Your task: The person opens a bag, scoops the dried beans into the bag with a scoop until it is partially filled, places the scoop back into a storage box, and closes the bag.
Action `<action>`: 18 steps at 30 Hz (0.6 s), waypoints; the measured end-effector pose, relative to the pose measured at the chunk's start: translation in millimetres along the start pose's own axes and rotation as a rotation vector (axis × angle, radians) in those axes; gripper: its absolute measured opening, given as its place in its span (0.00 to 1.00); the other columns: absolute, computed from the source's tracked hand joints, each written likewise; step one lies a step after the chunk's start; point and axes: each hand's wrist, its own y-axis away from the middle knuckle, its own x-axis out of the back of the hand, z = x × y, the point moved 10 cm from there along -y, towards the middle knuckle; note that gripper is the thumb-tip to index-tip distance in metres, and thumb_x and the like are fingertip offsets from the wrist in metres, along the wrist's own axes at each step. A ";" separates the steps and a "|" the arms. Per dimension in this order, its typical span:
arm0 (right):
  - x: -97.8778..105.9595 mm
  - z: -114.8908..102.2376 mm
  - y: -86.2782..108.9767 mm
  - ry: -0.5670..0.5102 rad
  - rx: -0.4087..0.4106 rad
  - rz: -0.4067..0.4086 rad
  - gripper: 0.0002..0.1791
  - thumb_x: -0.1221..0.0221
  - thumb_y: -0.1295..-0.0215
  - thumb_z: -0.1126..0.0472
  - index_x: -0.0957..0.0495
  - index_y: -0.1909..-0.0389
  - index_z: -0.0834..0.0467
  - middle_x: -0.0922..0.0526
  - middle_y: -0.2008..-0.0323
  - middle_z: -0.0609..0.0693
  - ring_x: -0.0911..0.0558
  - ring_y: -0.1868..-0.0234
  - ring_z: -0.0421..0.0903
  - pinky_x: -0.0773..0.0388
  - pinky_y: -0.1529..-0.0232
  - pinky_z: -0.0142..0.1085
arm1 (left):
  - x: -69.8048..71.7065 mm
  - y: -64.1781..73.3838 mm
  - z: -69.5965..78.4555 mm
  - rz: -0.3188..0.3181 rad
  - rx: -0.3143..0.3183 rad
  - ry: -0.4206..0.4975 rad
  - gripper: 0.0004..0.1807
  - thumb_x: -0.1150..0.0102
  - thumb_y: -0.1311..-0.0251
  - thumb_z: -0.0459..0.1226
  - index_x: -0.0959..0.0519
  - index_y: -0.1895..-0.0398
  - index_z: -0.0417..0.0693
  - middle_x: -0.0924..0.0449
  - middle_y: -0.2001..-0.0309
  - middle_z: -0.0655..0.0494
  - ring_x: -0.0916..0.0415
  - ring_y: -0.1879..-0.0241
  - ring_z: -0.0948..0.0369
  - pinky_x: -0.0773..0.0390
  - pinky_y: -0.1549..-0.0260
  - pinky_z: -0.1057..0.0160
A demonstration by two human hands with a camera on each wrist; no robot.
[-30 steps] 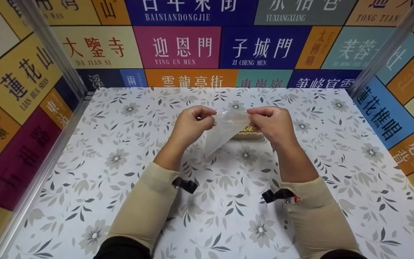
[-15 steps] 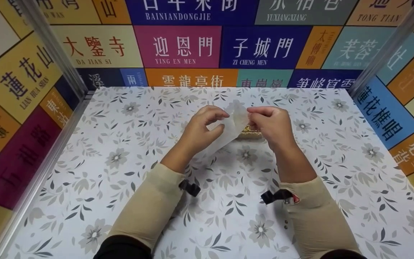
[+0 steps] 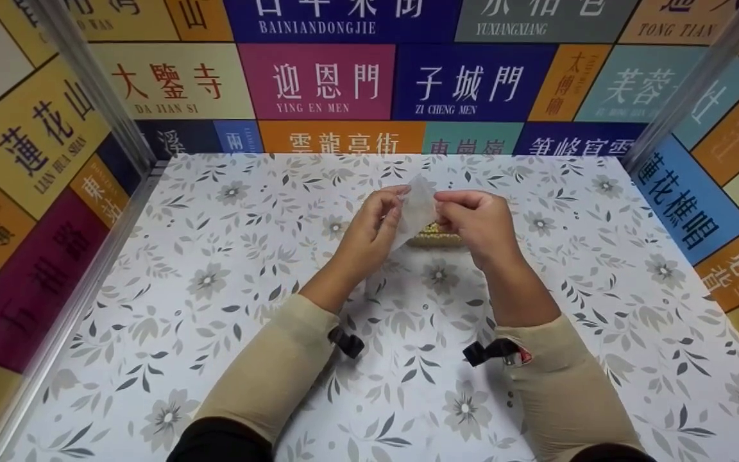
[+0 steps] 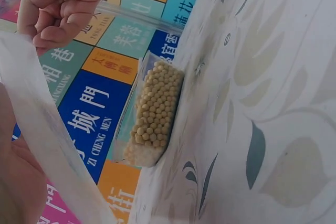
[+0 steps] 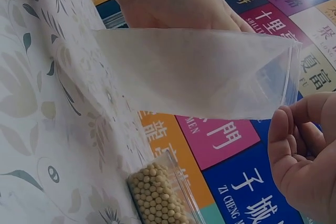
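A clear zip-lock plastic bag (image 3: pixel 418 204) hangs between the two hands above the table, its press-seal edge at the right in the right wrist view. My right hand (image 3: pixel 477 224) pinches a corner of that edge between thumb and finger. Close against the other side of the bag is my left hand (image 3: pixel 369 231). Its thumb and fingers stand apart, and none shows on the near side of the bag (image 5: pixel 194 72). Below and behind the hands sits a clear box of soybeans (image 4: pixel 155 106), partly hidden by the bag and the right hand in the head view.
The table cover (image 3: pixel 247 359) is white with grey flowers and leaves. Around the table stand walls of coloured signs (image 3: pixel 324 83) with metal posts at the corners. Each wrist carries a black camera strap (image 3: pixel 347 342).
My left hand has let go of the bag's edge, spread its fingers, and moved right along the bag. The bag has swung upright. The right hand keeps its pinch and has shifted slightly left.
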 end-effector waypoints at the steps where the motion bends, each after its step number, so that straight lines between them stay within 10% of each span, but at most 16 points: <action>1: -1.0 0.6 0.1 -0.002 -0.002 -0.002 0.13 0.35 0.29 0.64 0.12 0.49 0.67 0.11 0.68 0.48 0.13 0.67 0.42 0.08 0.61 0.33 | -0.5 0.3 0.3 0.001 -0.005 0.000 0.09 0.56 0.15 0.38 0.31 0.47 0.42 0.25 0.26 0.50 0.28 0.25 0.58 0.25 0.25 0.62; 11: -5.6 4.4 -0.3 -0.030 -0.008 -0.013 0.13 0.37 0.30 0.66 0.12 0.49 0.68 0.12 0.71 0.46 0.15 0.69 0.41 0.08 0.64 0.33 | 2.3 3.3 -7.4 0.053 0.073 0.080 0.09 0.64 0.12 0.42 0.37 0.49 0.47 0.25 0.24 0.56 0.22 0.40 0.55 0.11 0.47 0.54; 18: -5.2 5.4 -1.3 -0.017 0.008 -0.005 0.13 0.35 0.28 0.64 0.11 0.49 0.66 0.12 0.67 0.48 0.13 0.66 0.42 0.08 0.61 0.33 | 6.4 2.2 -5.6 0.074 0.060 0.069 0.09 0.60 0.14 0.39 0.31 0.48 0.44 0.22 0.26 0.55 0.22 0.32 0.58 0.25 0.26 0.60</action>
